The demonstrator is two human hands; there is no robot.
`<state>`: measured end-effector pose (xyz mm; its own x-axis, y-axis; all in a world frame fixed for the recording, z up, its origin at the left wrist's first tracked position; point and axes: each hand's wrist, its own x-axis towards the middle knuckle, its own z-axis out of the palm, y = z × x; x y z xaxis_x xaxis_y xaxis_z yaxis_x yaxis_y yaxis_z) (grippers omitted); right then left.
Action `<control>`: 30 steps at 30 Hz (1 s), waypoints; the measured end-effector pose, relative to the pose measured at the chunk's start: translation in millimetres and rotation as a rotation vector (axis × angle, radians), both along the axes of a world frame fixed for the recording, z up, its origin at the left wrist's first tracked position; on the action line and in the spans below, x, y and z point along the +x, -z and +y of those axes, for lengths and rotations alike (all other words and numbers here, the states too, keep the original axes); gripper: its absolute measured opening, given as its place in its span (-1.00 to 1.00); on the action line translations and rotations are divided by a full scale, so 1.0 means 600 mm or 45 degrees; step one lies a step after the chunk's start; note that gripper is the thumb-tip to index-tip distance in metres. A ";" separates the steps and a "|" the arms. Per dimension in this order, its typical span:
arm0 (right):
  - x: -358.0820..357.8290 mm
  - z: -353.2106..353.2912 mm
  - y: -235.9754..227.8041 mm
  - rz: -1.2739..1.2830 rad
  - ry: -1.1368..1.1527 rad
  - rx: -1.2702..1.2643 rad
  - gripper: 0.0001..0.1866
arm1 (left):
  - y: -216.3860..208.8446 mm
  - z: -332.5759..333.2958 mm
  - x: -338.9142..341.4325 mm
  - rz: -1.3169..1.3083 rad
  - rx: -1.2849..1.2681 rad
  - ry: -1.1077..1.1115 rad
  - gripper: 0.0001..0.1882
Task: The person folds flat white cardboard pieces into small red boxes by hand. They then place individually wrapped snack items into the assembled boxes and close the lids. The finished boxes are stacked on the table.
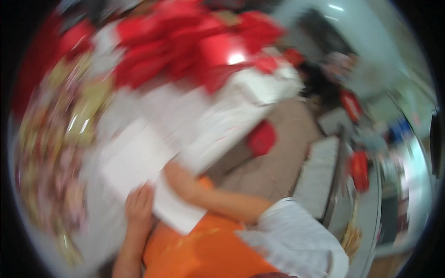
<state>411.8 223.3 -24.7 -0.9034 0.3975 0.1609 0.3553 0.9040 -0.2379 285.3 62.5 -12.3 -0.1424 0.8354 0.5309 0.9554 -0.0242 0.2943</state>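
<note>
A white sheet [134,155], likely paper, lies on the white-covered table in front of me, and its lower part [178,211] hangs toward my orange apron [199,252]. My left hand [140,204] rests at the sheet's near edge, fingers stretched out flat side by side. Across from the right comes my bare forearm, and my right hand [178,178] lies on the same sheet near its right edge. Motion smears that hand and its fingers cannot be made out. Whether the white area is one folded sheet or two is unclear.
Red packages [176,46] are heaped at the table's far end. Shiny gold and pink wrapped items [60,162] crowd the left side. A white bundle [264,88] sits at the far right corner. Beyond the table edge stand a red stool [263,137] and a pale bench [317,171].
</note>
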 end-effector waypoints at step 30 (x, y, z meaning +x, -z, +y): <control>-0.024 0.107 -0.070 0.130 -1.067 0.051 -0.81 | 0.045 -0.019 -0.008 -0.040 0.066 -0.177 -0.80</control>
<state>397.4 287.3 17.1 -0.8773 -0.4052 0.2573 -0.4578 0.8676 -0.1944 280.6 51.3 -39.4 -0.2721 0.7778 0.5665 0.9409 0.0917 0.3261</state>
